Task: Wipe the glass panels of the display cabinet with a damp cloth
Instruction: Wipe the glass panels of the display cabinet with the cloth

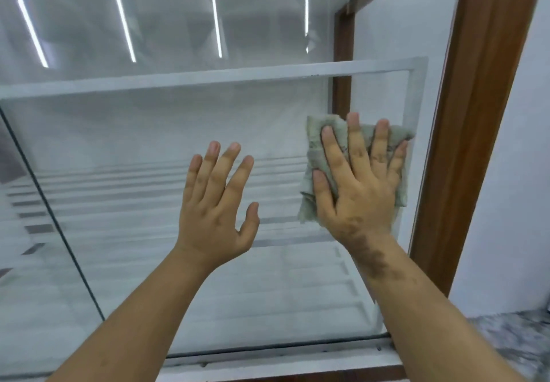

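A: The glass (178, 131) fills the view, with the brown frame (476, 114) on the right and white shelves (208, 78) behind it. No writing is readable.

B: The right hand (357, 185) presses the cloth (312, 149) flat against the glass near the frame, fingers straight. The left hand (217, 203) is spread, holding nothing.

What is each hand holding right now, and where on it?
Right hand presses the cloth flat against the glass panel, fingers spread over its middle. Left hand holds nothing.

Premises appear to be a shop or showroom interior: glazed display cabinet (208, 131) with brown wooden frame (476, 143) at 3 o'clock, white shelf (208, 79) inside, strip lights (215, 12) reflected at 12 o'clock.
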`<state>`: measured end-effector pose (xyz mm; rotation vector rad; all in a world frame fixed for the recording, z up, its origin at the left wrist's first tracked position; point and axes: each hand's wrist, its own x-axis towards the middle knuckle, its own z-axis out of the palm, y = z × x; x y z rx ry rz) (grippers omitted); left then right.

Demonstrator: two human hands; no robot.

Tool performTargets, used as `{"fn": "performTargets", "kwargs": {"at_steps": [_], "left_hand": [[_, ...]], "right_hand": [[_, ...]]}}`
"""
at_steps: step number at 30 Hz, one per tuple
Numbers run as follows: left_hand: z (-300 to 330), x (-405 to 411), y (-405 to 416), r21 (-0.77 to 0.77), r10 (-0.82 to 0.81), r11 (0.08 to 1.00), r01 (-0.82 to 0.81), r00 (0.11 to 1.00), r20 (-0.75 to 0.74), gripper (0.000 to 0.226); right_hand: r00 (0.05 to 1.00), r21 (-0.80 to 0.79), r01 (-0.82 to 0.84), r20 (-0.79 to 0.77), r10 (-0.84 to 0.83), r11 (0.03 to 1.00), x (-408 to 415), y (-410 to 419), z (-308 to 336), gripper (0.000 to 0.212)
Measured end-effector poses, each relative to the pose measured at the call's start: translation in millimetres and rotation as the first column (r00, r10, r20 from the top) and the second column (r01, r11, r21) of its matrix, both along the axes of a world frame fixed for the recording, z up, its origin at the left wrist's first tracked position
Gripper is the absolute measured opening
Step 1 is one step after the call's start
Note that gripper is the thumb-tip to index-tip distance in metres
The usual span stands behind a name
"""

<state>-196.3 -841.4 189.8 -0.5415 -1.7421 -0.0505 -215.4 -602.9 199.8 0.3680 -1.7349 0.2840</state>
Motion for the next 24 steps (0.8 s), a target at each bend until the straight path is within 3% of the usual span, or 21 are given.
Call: {"fn": "performTargets", "kwargs": {"at_steps": [3,5,8,11,15,19,21,24], "left_hand": [[-1,0,1,0.008,0.005,1.0,-0.005,1.0,-0.002,0.066],[-1,0,2,0.008,0.005,1.0,-0.005,1.0,-0.004,0.066],[0,0,1,0.006,0.0,1.0,0.0,1.0,0.0,0.066],[1,2,-1,0.009,-0.013,1.0,0.013,1.0,0.016,0.066],[1,10,-18,0.01,-0.017,1.0,0.017,1.0,0.005,0.063],[-6,21,-55,0.065,0.057,0.996,-0.057,0.998,0.001,0.061],[-7,23,-75,0.074,0.104,0.992,-0.104,0.995,-0.007,0.062],[-3,24,-95,0.081,0.091,0.992,-0.093,0.995,0.032,0.063]], "right_hand": [[1.0,0.237,0.016,-0.021,-0.011,0.971,1,8,-34,0.06],[0.999,0.278,0.027,-0.04,-0.016,0.96,-2,30,-45,0.059],[0.998,0.073,0.051,-0.035,-0.048,0.996,-6,49,-28,0.057],[0.999,-0.081,0.034,0.006,-0.034,0.996,-2,12,8,0.059],[0.999,0.143,-0.024,0.026,0.021,0.989,9,-55,-5,0.061],[1.0,0.251,0.011,-0.025,-0.005,0.968,7,-41,-37,0.057],[0.999,0.191,0.027,-0.031,-0.022,0.981,6,-42,-28,0.055],[1.0,-0.049,-0.012,-0.018,0.011,0.999,8,-89,4,0.054]]}}
